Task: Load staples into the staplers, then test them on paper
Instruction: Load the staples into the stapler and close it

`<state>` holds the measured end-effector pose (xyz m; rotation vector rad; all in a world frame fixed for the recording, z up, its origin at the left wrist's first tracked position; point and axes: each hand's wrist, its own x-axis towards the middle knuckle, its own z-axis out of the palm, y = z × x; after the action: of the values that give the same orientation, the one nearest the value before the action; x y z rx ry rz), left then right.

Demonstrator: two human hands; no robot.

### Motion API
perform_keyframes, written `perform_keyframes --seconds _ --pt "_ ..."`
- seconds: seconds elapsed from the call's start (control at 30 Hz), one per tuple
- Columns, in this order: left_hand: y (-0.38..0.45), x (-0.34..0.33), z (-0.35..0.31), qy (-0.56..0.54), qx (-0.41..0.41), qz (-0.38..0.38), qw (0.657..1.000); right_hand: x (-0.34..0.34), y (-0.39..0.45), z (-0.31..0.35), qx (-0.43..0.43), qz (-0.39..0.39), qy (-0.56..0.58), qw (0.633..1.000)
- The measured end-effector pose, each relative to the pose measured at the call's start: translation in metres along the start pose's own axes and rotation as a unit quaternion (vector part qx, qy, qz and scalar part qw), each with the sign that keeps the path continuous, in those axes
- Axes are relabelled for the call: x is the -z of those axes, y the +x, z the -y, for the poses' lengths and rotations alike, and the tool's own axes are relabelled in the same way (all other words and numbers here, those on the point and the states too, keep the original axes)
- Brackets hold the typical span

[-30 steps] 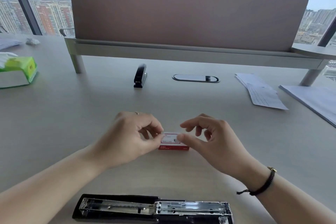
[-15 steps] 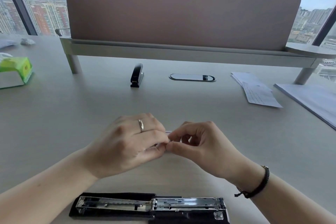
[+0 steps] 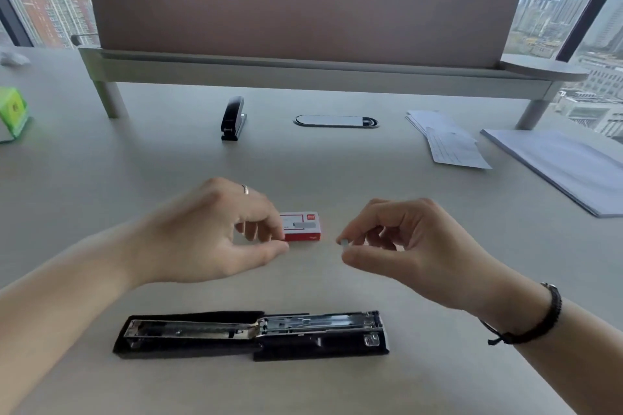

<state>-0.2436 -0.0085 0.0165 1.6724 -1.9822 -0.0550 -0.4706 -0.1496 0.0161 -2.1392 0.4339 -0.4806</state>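
A black stapler (image 3: 251, 335) lies folded flat open near the table's front edge, its metal staple channel facing up. Beyond it a small red and white staple box (image 3: 301, 226) rests on the table. My left hand (image 3: 205, 232) pinches the box's left end between thumb and fingers. My right hand (image 3: 404, 246), to the right of the box and apart from it, pinches a small grey strip of staples (image 3: 344, 242) at its fingertips. A second black stapler (image 3: 232, 118), closed, stands far back near the divider.
A brown divider on a grey shelf (image 3: 303, 71) spans the back. Paper slips (image 3: 448, 141) and a stack of white sheets (image 3: 559, 165) lie at the right. A green tissue pack (image 3: 13, 111) sits at the far left. An oval cable port (image 3: 335, 121) is set into the table.
My hands, joined over the staple box half a second ago, have parted. The right hand moved right holding a staple strip; the box shows again beside my left fingers.
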Motion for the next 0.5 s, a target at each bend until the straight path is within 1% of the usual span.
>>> perform_keyframes --seconds 0.13,0.23,0.4,0.5 --pt "0.0 -0.01 -0.023 -0.014 0.015 0.074 0.997 -0.002 -0.045 -0.014 -0.02 0.024 -0.005 1.0" --pt "0.0 -0.016 -0.038 -0.015 0.016 0.116 0.993 -0.008 -0.06 -0.021 -0.02 0.006 0.015 1.0" --pt "-0.002 -0.031 -0.054 -0.02 0.031 0.15 0.988 -0.01 -0.06 -0.021 -0.015 -0.014 -0.006 1.0" --pt "-0.004 -0.035 -0.059 -0.018 0.041 0.152 0.987 -0.012 -0.06 -0.019 -0.018 -0.017 -0.011 1.0"
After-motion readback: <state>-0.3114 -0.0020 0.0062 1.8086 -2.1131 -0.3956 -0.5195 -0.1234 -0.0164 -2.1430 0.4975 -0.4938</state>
